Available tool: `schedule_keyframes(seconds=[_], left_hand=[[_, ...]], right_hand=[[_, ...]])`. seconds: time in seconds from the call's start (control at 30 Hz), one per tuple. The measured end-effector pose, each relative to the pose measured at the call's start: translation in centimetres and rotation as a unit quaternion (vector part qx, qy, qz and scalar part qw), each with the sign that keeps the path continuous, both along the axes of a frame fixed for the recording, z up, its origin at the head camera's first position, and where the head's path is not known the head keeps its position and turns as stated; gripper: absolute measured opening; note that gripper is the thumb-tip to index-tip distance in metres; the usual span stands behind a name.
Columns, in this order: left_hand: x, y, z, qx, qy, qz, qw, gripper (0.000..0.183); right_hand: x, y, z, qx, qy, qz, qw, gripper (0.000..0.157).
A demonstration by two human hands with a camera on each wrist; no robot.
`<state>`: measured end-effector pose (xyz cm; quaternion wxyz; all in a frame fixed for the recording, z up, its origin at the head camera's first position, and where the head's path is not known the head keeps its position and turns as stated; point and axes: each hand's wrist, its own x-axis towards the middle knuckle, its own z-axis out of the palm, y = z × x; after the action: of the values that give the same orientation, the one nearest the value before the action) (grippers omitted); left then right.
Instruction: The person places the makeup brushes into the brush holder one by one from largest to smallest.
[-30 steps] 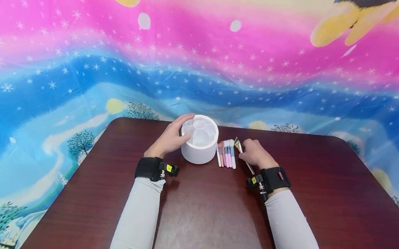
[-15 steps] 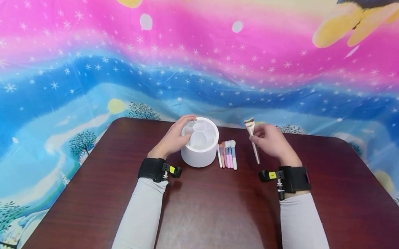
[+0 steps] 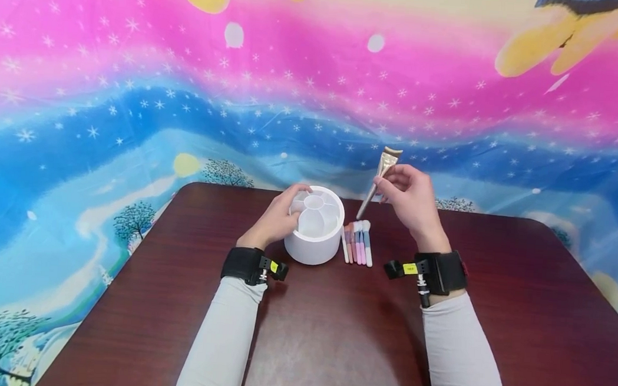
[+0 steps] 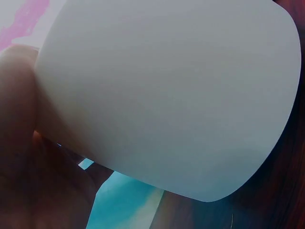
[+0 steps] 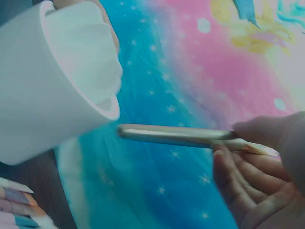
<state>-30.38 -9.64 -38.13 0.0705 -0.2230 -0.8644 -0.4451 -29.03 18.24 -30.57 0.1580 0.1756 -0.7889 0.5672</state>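
Observation:
In the head view, my right hand [image 3: 413, 200] pinches a makeup brush [image 3: 387, 161] with a gold ferrule and a flat, curved head pointing up. The handle slants down to the left, above the table and beyond the small brushes. Thumb and fingertips grip this brush near the ferrule in the right wrist view, where its handle end [image 5: 143, 133] points towards the holder. A white round brush holder [image 3: 312, 251] with clear petal-shaped compartments stands left of it. My left hand [image 3: 272, 219] holds this holder by its left side, fingers at the far rim; the holder wall [image 4: 167, 95] fills the left wrist view.
Several small makeup brushes [image 3: 360, 248] with white, brown, pink and blue handles lie side by side just right of the holder. The dark wooden table [image 3: 321, 335] ends at a patterned cloth backdrop [image 3: 314, 110].
My right hand has picked the gold brush up off the table, raised it and brought it back leftwards, its handle now tilting towards the holder. The left hand stays on the holder.

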Motion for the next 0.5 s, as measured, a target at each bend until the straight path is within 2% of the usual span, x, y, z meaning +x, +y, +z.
schedule_keyframes(seconds=[0.13,0.27,0.37,0.5], left_hand=[[-0.1,0.1,0.0,0.002,0.005,0.0,1.0,0.048],[-0.2,0.1,-0.1,0.001,0.005,0.003,1.0,0.045],[-0.3,0.1,-0.2,0.0,0.005,0.007,1.0,0.046],[-0.3,0.2,-0.3,0.005,0.006,0.008,0.9999,0.048]], right_hand=[[-0.1,-1.0,-0.1,-0.033,0.044,-0.011,0.998,0.027],[-0.3,-1.8,0.0,-0.051,0.061,-0.001,0.997,0.026],[0.2,-2.7,0.6,-0.066,0.069,0.017,0.995,0.025],[1.4,-3.7,1.3,-0.056,0.076,0.019,0.995,0.023]])
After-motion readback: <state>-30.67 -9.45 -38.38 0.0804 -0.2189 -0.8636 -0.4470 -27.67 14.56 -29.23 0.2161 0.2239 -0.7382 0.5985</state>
